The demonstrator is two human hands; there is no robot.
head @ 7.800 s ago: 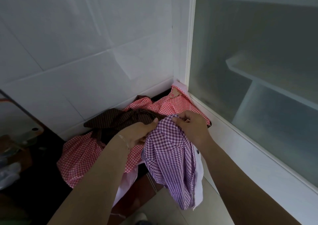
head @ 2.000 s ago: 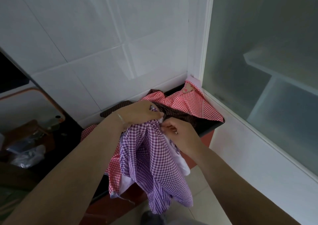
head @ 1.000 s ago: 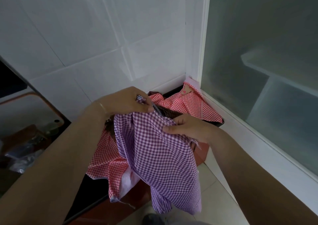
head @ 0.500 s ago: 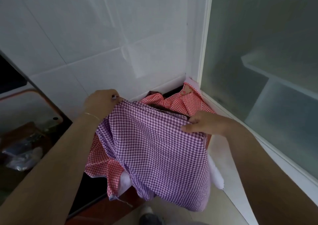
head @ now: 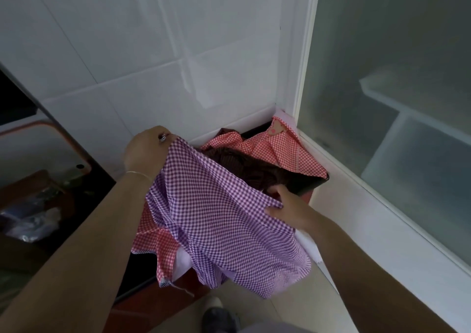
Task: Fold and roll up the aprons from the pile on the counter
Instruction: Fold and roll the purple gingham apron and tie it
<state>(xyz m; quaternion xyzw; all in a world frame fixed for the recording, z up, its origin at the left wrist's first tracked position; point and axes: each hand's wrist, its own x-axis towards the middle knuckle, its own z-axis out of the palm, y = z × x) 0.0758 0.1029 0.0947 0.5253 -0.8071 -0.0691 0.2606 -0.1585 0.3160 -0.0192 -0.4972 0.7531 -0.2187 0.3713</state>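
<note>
A purple checked apron (head: 224, 220) hangs spread between my hands over the pile on the black counter (head: 309, 183). My left hand (head: 146, 150) pinches its upper left corner, raised near the tiled wall. My right hand (head: 286, 206) grips the apron's right edge lower down, just in front of the pile. Behind it lie a red checked apron (head: 285, 151) and a dark brown striped apron (head: 244, 164). More red checked cloth (head: 155, 241) hangs over the counter's front under the purple one.
A white tiled wall (head: 153, 52) stands behind the pile. A frosted glass cabinet (head: 395, 103) closes the right side. At the left is a dark counter (head: 96, 187) with a plastic bag (head: 33, 220). A shoe (head: 219, 317) shows on the tiled floor below.
My left hand has lifted its corner a little higher and further left. My right hand has dropped lower and slid along the edge, so the apron hangs slanted and wider open.
</note>
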